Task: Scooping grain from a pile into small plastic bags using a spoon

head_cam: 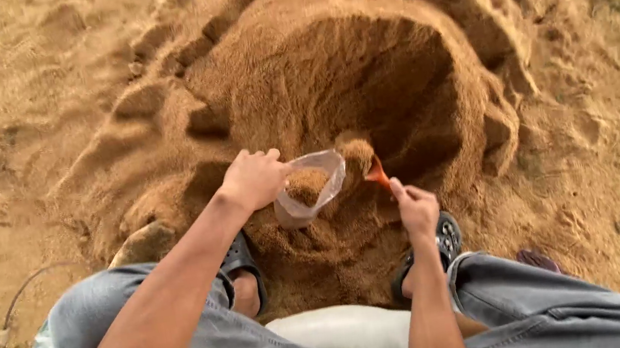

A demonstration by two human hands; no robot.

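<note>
Head view. We see a hollowed sand mound (329,76) whose steep rim encloses the work on three sides; open room lies only toward our feet. Our left hand (253,178), arm extended, has its grip clamped on the rim of a clear plastic bag (310,188), partly filled with sand. Our right hand (416,209) is closed around an orange scoop (376,173), its sand-heaped blade just beside the bag's mouth.

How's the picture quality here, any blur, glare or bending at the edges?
Head view: soft, even daylight, no hard shadows; the dug hollow in the sand heap is darkest. Clear bag in the left hand shows slight sheen. Right hand with the orange scoop is a bit blurred. Wide-angle bending at the edges.
</note>
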